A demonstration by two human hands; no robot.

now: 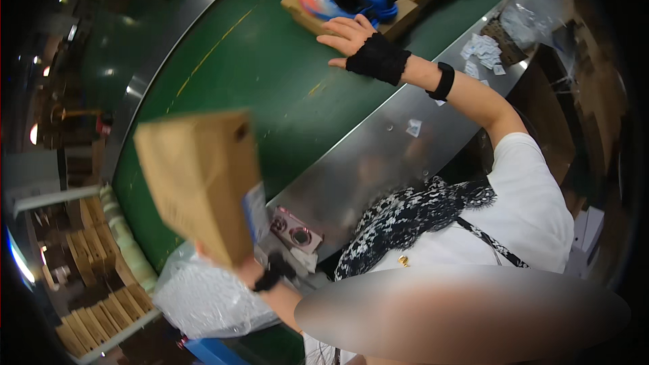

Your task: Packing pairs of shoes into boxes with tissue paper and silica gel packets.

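Observation:
My left hand (248,270) grips a brown cardboard shoebox (193,169) from its lower end, and the box stands tilted up over the near left of the green conveyor belt (284,108). Part of that hand's fingers is hidden behind the box, which is slightly blurred. My right hand (355,42), in a black fingerless wrist cover, reaches over the belt with its fingers spread and nothing in them. Just beyond its fingertips, blue and orange shoes (345,0) rest on a brown cardboard box (405,13). More blue shoes sit farther along the belt.
A metal ledge (358,169) runs along the belt, bearing a pink device with round lenses (297,231) and small white packets (482,51). Clear plastic bags (209,297) bulge below my left hand. Shelved cardboard boxes (108,318) stand at lower left.

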